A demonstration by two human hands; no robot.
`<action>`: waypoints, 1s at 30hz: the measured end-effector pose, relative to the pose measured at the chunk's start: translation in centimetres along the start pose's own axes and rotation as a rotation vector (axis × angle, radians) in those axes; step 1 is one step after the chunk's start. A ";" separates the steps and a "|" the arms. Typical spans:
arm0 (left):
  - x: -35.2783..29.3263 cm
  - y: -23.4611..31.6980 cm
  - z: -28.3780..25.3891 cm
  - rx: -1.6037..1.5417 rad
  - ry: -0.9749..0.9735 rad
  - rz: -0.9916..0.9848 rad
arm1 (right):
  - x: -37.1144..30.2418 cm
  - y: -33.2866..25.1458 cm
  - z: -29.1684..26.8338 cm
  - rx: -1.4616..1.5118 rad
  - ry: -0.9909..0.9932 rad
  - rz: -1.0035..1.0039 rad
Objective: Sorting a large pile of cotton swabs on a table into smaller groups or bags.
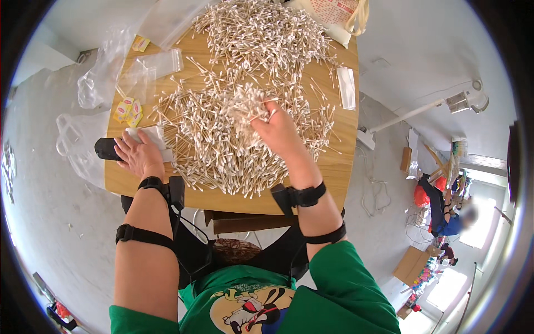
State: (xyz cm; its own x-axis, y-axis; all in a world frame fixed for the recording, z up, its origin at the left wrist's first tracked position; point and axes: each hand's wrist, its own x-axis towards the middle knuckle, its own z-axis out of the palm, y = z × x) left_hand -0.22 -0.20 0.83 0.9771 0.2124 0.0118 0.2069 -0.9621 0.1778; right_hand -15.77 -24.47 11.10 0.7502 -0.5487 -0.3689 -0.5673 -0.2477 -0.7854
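Observation:
A wide pile of wooden-stick cotton swabs (222,158) covers the middle of the table. My right hand (281,131) is closed around a thick bunch of cotton swabs (245,108), above the pile. At the pile's left edge, my left hand (139,153) lies with its fingers spread. Its palm covers part of a white item (153,135) whose kind is unclear, and its fingertips reach over a black object with a rounded end (104,149). The hand hides how these two connect.
Another heap of cotton swabs (261,30) spreads at the far side. Yellow-and-white labels (128,111) and clear plastic bags (161,64) lie on the left. A white packet (346,88) is near the table's right edge, and a printed sack (334,16) stands behind. Another person (453,222) is far right.

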 end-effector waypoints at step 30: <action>0.1 0.1 0.2 -0.004 -0.024 -0.015 | -3.2 5.5 1.6 -0.435 0.372 -0.696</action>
State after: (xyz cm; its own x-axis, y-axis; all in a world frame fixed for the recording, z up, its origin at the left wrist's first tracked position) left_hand -0.13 -0.30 0.66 0.9748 0.2226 -0.0145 0.2215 -0.9581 0.1817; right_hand -20.76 -22.80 7.18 0.8566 -0.3655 0.3641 -0.1604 -0.8594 -0.4855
